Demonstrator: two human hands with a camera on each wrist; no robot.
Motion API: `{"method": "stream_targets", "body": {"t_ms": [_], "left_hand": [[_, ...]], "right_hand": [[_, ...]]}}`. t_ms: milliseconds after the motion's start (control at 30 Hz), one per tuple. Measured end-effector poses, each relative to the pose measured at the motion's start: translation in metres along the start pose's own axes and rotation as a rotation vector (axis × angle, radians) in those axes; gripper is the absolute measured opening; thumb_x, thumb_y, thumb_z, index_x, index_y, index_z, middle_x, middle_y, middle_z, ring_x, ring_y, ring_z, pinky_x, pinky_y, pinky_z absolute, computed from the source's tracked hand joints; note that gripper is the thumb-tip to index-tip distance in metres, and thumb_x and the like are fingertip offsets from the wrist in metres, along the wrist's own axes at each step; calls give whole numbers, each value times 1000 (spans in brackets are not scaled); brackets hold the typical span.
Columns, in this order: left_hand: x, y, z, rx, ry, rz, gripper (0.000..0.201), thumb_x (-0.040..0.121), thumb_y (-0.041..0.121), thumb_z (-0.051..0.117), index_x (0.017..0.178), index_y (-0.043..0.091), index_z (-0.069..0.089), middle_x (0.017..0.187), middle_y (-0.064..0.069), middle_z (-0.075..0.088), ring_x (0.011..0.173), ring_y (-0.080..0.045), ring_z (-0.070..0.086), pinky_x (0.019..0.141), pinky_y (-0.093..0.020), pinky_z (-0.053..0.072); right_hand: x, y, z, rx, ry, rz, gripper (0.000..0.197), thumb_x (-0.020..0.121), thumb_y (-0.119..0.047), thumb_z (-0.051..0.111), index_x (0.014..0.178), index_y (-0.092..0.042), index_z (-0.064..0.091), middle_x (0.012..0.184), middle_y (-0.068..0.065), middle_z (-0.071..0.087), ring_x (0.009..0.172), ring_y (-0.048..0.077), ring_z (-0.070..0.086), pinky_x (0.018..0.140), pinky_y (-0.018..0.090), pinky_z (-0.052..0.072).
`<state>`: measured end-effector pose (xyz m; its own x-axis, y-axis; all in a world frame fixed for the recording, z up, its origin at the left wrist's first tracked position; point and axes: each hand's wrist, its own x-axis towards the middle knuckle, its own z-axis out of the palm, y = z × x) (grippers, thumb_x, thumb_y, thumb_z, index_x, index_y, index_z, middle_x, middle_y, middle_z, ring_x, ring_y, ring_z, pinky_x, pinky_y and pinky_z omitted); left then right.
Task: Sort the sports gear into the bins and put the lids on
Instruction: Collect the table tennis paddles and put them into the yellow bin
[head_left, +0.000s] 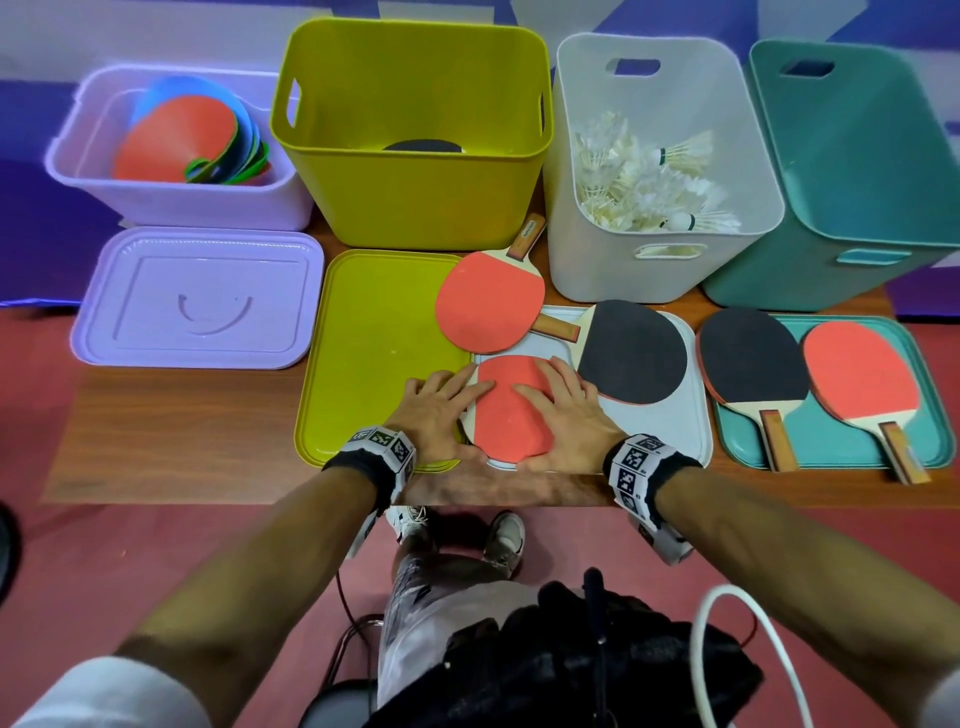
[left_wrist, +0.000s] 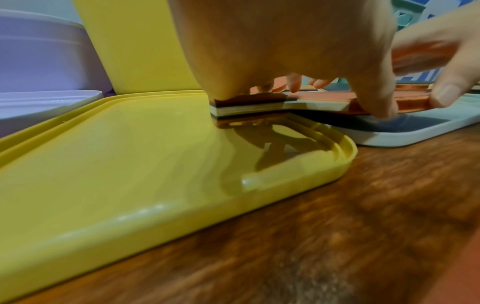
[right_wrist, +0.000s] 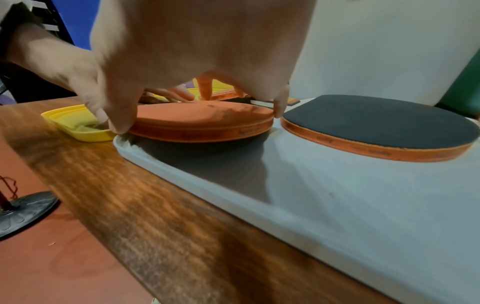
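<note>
A red-faced paddle (head_left: 506, 410) lies across the seam between the yellow lid (head_left: 374, 353) and the white lid (head_left: 675, 431). My left hand (head_left: 441, 410) covers its handle end, fingers on top and thumb down at the edge (left_wrist: 376, 102). My right hand (head_left: 566, 415) spans the blade (right_wrist: 202, 119), with thumb and little finger at opposite edges. The yellow bin (head_left: 415, 197) behind holds one black-faced paddle (head_left: 422, 146). Another red paddle (head_left: 488, 306) and a black one (head_left: 631, 351) lie just beyond my hands.
Two more paddles, black (head_left: 748, 358) and red (head_left: 857, 369), rest on the teal lid (head_left: 831, 441) before the teal bin (head_left: 857, 208). The white bin (head_left: 665, 270) holds shuttlecocks (head_left: 639, 176). The purple bin (head_left: 171, 202) holds cones (head_left: 182, 140), its lid (head_left: 197, 301) in front.
</note>
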<state>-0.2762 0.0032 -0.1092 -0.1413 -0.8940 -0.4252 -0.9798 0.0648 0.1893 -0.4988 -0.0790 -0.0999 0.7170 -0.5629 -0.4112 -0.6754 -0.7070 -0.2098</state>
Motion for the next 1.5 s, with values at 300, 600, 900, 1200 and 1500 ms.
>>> {"method": "stream_targets", "body": {"t_ms": [300, 600, 900, 1200, 1500], "left_hand": [[-10, -5, -21, -13, 34, 17, 104, 70, 78, 60, 152, 41, 7, 164, 6, 4, 129, -21, 33, 102, -43, 23], [-48, -58, -78, -5, 138, -98, 106, 66, 79, 64, 152, 42, 13, 163, 8, 8, 128, -22, 35, 98, -42, 25], [-54, -112, -143, 11, 326, -168, 103, 54, 89, 43, 147, 49, 26, 161, 5, 20, 124, -24, 41, 92, -39, 26], [-31, -159, -206, 41, 465, -121, 100, 58, 84, 55, 146, 44, 32, 160, 3, 24, 127, -24, 41, 96, -44, 29], [5, -188, -236, -48, 445, -93, 101, 62, 80, 65, 148, 42, 26, 161, 5, 22, 128, -22, 39, 96, -40, 26]], "right_hand": [[-1, -8, -12, 85, -35, 86, 121, 62, -79, 66, 155, -32, 5, 160, 11, -16, 147, 33, -15, 116, 54, 6], [37, -54, -73, 95, 106, -39, 118, 62, -76, 70, 154, -31, 12, 161, 9, -12, 147, 31, -13, 116, 56, 6], [90, -83, -158, 15, 260, -131, 115, 57, -76, 72, 150, -35, 20, 161, 6, -8, 146, 29, -9, 113, 52, 10], [139, -87, -221, -43, 304, -111, 117, 58, -81, 68, 152, -36, 14, 160, 7, -17, 147, 29, -20, 115, 58, 6], [168, -81, -253, 46, 244, -5, 107, 62, -76, 70, 151, -45, 18, 161, -2, -17, 148, 26, -16, 117, 59, 14]]}}
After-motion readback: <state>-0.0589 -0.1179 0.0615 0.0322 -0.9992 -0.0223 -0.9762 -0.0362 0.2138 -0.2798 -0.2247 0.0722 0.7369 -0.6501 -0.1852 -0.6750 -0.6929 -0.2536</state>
